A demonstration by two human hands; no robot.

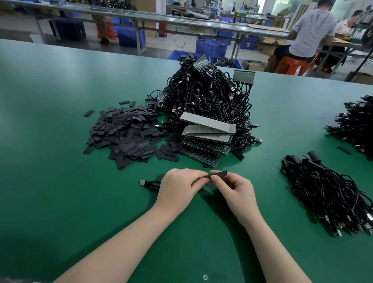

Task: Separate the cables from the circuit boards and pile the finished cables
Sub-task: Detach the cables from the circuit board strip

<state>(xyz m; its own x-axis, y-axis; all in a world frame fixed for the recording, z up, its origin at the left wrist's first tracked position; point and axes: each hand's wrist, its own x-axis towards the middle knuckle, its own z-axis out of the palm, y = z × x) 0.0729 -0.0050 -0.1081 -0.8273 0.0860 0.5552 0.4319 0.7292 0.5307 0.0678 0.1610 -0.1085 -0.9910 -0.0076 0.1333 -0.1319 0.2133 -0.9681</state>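
So right now both hands meet over the green tabletop [52, 134], just in front of me, and they're working one cable [152, 184] between them. My left hand [176, 187] is curled around the cable's near end, pinching it at the fingertips, and my right hand [235, 190] is pinching a short black sleeve [219, 173] that sits right at that same spot, so the two pinch points are practically touching. The sleeve's long axis runs roughly left to right, tilted up a little toward the far right. The cable lies along the same line and trails out to the left from under my left hand, ending in a USB plug [142, 182] that points left, away from both hands. I can't tell whether the sleeve is already over the cable end or just beside it, the fingers cover that bit. What matters for the next move, I'd guess, is that the pile of finished cables [327, 192] lies off to the right, much nearer my right hand, while the loose tail is on the left side. The big heap of cables and circuit boards [208, 125] sits straight ahead, with the scatter of spare sleeves [125, 133] to its left.
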